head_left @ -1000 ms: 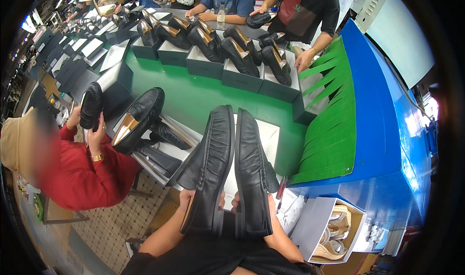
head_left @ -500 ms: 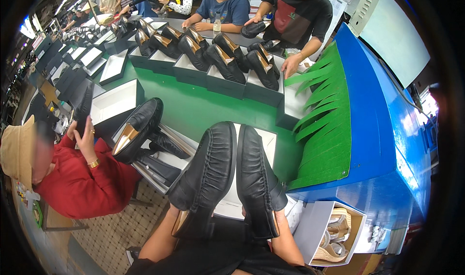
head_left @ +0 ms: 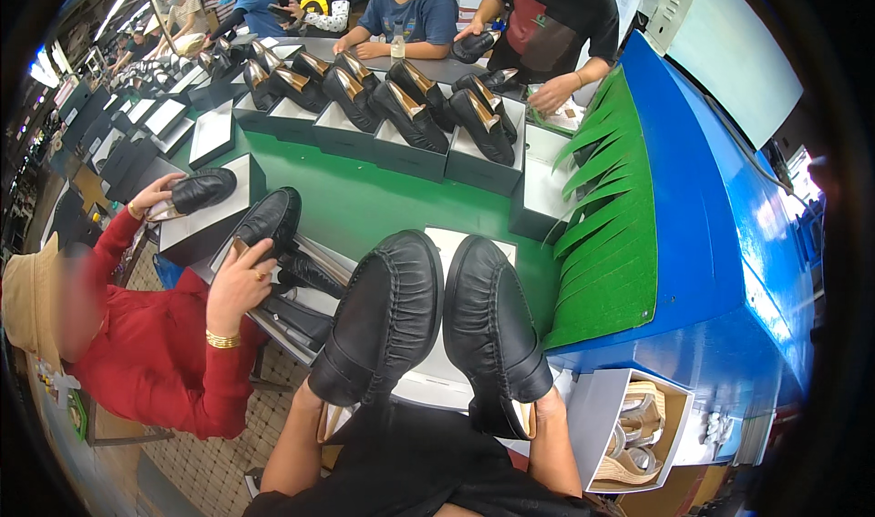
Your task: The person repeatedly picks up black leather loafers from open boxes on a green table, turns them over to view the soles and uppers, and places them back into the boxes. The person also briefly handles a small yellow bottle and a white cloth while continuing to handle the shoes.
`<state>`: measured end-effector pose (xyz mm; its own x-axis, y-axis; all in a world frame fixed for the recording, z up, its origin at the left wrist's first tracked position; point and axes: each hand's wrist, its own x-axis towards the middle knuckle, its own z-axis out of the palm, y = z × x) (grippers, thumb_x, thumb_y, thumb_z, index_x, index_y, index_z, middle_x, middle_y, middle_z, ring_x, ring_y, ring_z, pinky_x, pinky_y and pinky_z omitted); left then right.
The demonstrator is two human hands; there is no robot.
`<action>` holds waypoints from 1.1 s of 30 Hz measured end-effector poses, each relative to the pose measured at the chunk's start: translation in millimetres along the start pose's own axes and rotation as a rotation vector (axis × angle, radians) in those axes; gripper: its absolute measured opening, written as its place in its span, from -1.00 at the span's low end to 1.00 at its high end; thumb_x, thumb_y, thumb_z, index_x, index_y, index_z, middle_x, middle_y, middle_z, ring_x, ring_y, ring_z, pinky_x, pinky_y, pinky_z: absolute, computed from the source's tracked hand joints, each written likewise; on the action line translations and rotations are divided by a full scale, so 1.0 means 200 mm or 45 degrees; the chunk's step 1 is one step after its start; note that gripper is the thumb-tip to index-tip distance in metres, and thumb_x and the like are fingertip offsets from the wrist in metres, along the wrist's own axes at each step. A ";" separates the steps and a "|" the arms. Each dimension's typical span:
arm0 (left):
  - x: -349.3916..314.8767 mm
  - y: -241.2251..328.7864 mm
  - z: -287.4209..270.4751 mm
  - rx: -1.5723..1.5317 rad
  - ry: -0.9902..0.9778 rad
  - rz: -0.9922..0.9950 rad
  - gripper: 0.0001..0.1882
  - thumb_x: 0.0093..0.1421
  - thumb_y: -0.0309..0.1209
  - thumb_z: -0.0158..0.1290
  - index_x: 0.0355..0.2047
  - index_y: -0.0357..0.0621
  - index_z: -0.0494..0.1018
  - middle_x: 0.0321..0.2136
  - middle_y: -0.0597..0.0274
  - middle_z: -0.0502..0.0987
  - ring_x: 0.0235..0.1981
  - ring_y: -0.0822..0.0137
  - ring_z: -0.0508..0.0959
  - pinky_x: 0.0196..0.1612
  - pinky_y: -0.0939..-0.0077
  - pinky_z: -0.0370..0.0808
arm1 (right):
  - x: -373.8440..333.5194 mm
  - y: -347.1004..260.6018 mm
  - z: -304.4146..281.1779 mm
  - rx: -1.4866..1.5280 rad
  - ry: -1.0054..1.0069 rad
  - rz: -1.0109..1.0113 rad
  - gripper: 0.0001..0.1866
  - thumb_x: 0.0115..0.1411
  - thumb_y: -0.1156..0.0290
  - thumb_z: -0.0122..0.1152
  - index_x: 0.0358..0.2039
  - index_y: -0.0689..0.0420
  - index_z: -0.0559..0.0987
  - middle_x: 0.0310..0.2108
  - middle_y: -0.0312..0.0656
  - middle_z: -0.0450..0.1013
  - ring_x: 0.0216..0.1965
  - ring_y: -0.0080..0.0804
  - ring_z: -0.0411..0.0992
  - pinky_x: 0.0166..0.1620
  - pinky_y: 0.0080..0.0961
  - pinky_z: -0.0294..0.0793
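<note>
Two black leather loafers with gathered, stitched toes are held up before me, toes pointing away. My left hand [head_left: 310,399] grips the left loafer [head_left: 378,321] near its heel. At the heel end of the right loafer [head_left: 494,326], my right hand [head_left: 550,408] has hold of it. The shoes mostly hide my fingers. Pale linings show at both heel openings. Behind the pair, partly covered, is a white open box [head_left: 437,385].
A co-worker in red [head_left: 169,353] handles black loafers on my left. Boxes topped with loafers [head_left: 406,116] line the green table [head_left: 365,184]; people stand beyond. At right are a blue machine [head_left: 720,244] with green fringe [head_left: 611,280] and a box of wedge sandals [head_left: 583,426].
My loafers have turned, showing more of their uppers, and the right one tilts outward more. The co-worker in red has lowered one loafer over a box and reached to another.
</note>
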<state>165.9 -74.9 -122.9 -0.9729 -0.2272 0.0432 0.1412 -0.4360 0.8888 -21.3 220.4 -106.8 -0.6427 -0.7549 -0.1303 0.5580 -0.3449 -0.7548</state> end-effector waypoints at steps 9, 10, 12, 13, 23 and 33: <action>-0.02 -0.02 0.12 0.167 0.164 0.118 -0.11 0.16 -0.44 0.14 0.39 -0.24 -0.12 0.30 0.13 0.19 0.28 0.31 0.23 0.32 0.37 0.14 | -0.08 -0.08 0.03 -0.642 -0.118 -0.084 -0.03 0.03 0.64 0.33 0.40 0.20 0.01 0.24 -0.18 0.27 0.14 -0.45 0.35 0.19 -0.45 0.28; -0.02 -0.03 0.15 0.142 0.169 0.140 -0.11 0.16 -0.47 0.13 0.39 -0.22 -0.12 0.27 0.14 0.21 0.26 0.31 0.26 0.31 0.37 0.17 | -0.07 -0.07 0.04 -0.604 -0.094 -0.072 -0.03 0.03 0.63 0.34 0.40 0.20 0.01 0.24 -0.18 0.25 0.15 -0.45 0.33 0.20 -0.45 0.27; -0.01 -0.06 0.20 0.233 0.204 0.188 -0.31 0.21 -0.44 0.01 0.32 -0.28 0.03 0.19 0.07 0.33 0.16 0.25 0.38 0.24 0.35 0.28 | -0.07 -0.03 0.06 -0.598 -0.112 -0.080 -0.05 0.05 0.61 0.35 0.39 0.20 0.01 0.22 -0.20 0.25 0.15 -0.47 0.32 0.18 -0.45 0.29; -0.01 -0.07 0.22 0.282 0.237 0.214 -0.39 0.24 -0.42 -0.06 0.28 -0.31 0.11 0.15 0.03 0.39 0.12 0.22 0.45 0.21 0.34 0.34 | -0.07 -0.01 0.06 -0.638 -0.105 -0.112 -0.08 0.09 0.60 0.32 0.39 0.20 0.01 0.22 -0.19 0.26 0.13 -0.48 0.33 0.17 -0.45 0.31; 0.12 0.23 0.35 0.273 0.066 0.157 0.02 0.12 -0.32 0.24 0.41 -0.17 -0.21 0.28 0.10 0.18 0.26 0.22 0.28 0.28 0.31 0.23 | 0.01 -0.11 0.14 -0.518 -0.129 -0.180 -0.04 0.14 0.36 0.34 0.40 0.19 -0.07 0.25 -0.16 0.24 0.20 -0.42 0.28 0.22 -0.38 0.26; 0.06 0.03 0.37 -0.269 0.310 -0.146 -0.04 0.18 0.38 -0.19 0.31 -0.18 0.16 0.21 -0.04 0.33 0.14 -0.02 0.44 0.22 -0.02 0.34 | -0.02 0.01 0.23 0.086 -0.092 0.086 -0.12 0.30 -0.30 -0.21 0.32 0.23 0.18 0.25 -0.06 0.27 0.25 -0.21 0.28 0.29 -0.20 0.25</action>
<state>140.5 -15.8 -83.9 -0.9161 -0.3562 -0.1841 0.0931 -0.6354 0.7665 7.1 196.8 -78.7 -0.5641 -0.8152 -0.1311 0.6346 -0.3265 -0.7005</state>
